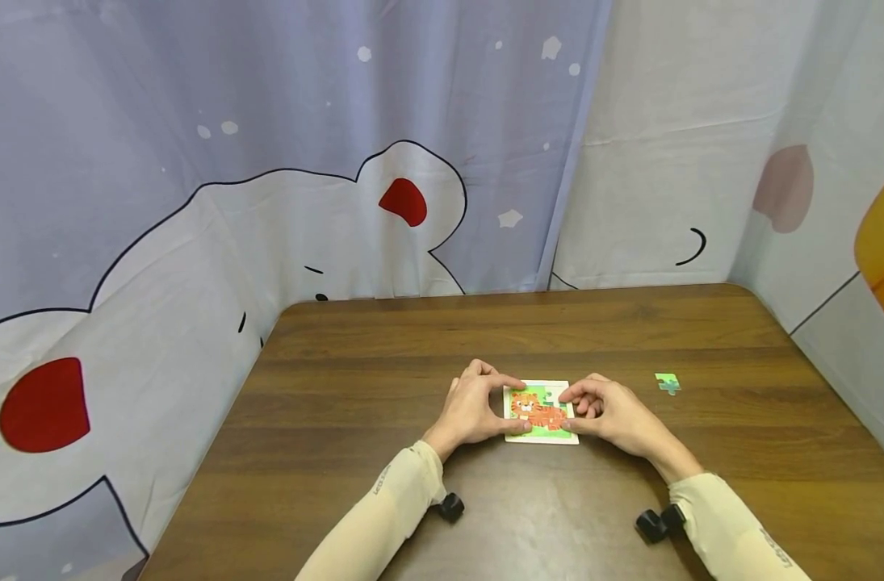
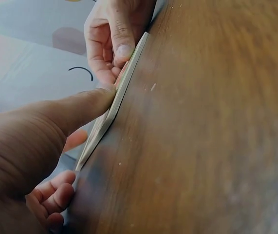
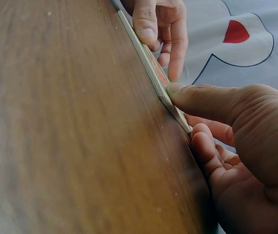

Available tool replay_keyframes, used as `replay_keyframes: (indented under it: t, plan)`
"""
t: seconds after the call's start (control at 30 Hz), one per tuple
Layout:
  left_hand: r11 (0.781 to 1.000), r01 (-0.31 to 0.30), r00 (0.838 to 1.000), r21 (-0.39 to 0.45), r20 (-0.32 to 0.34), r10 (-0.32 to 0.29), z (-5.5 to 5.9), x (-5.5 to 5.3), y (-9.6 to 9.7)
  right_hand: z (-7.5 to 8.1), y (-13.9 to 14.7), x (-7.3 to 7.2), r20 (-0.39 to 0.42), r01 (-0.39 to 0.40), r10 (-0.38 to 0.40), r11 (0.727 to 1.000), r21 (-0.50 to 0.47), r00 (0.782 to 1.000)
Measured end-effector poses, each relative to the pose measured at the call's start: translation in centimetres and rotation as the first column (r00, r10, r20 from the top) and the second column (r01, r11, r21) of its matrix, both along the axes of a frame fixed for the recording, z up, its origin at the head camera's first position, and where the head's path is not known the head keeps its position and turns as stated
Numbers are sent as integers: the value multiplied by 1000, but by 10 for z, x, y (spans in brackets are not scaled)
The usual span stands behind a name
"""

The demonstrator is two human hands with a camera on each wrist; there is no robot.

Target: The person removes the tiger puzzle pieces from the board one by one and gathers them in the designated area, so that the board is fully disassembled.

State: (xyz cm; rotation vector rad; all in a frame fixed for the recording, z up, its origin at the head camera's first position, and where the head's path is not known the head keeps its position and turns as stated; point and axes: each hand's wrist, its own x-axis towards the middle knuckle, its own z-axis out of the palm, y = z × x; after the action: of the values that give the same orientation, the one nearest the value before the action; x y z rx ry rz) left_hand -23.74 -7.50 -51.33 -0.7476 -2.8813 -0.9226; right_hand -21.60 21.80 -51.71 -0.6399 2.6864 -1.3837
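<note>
In the head view a small jigsaw puzzle with an orange tiger on green, in a white frame, lies flat on the table. A white gap shows at its upper right. My left hand holds the left side, index finger near the top edge and thumb on the lower left. My right hand holds the right side, its thumb low on the surface, index finger higher up, other fingers curled. Both wrist views show the puzzle's edge side-on, with thumbs pressing on top. To the right lies a loose green puzzle piece.
The brown wooden table reaches back to a printed curtain with bear figures. More curtain hangs along the left and right sides. A small black device is worn at the left wrist, another at the right.
</note>
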Motion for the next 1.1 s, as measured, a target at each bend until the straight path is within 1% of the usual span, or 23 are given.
replay_keyframes:
  t: [0.2,0.43,0.8,1.03,1.1]
  plan:
    - [1000,5,1000,-8,4,-5,-1,0,1,-1,0,0,-2,-3,3,1000,-1,1000]
    - [999,1,1000,-37,18,0,2,0,1,0,0,1,11,-2,2,1000,-3,1000]
    - [997,-12,999,-73,34,15,5,-2,2,2,-1,2,-7,-5,4,999,-49,1000]
    - [998,-8,999,-69,35,10,4,-2,2,2,-2,1,43,-6,10,996,-91,999]
    - [998,-8,999,-69,34,10,4,-2,2,2,-2,1,45,-12,17,996,-93,999]
